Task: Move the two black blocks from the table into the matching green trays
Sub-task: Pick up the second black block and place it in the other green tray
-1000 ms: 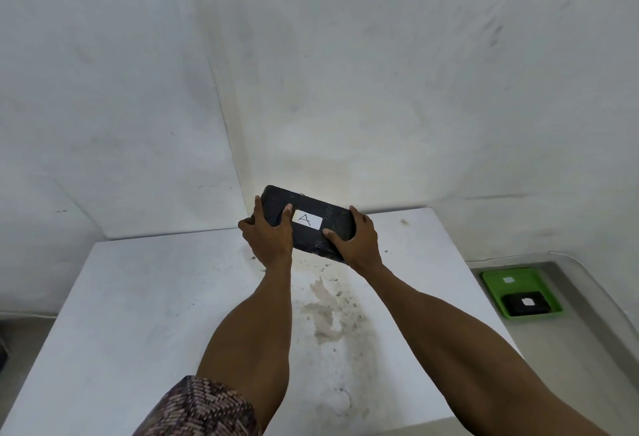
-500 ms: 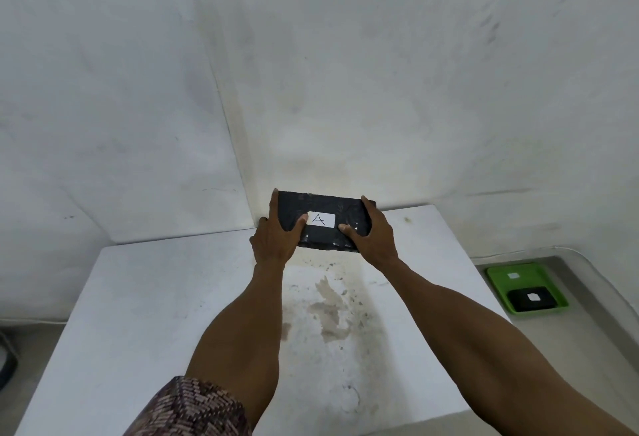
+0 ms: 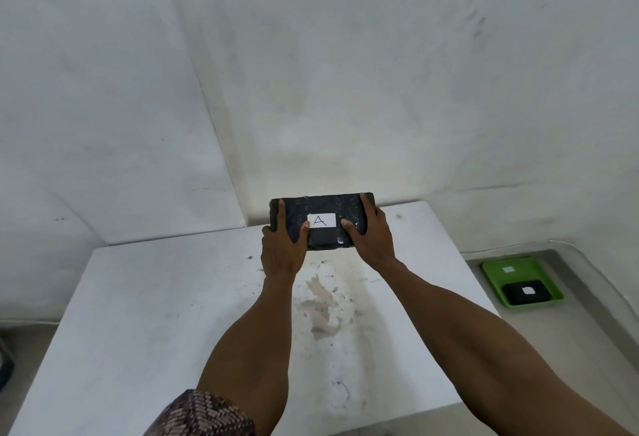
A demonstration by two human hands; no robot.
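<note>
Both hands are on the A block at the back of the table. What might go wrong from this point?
1. The left hand and right hand pinch the A block only at its ends, and its wrap looks glossy; it may slip.
2. The green tray in view already holds a black block whose label is unreadable, so A might go to the wrong tray.

surfaces and finishes

the black rectangular block (image 3: 325, 224) looked wrapped in glossy, crinkled plastic film, with a matt white paper label (image 3: 321, 220) stuck on it. the white table top (image 3: 138, 314) appeared smooth and matt, stained and scuffed near the middle. the green plastic tray (image 3: 491, 271) had a smooth, faintly shiny finish. the patterned brown sleeve (image 3: 204, 416) looked like woven cloth.
</note>
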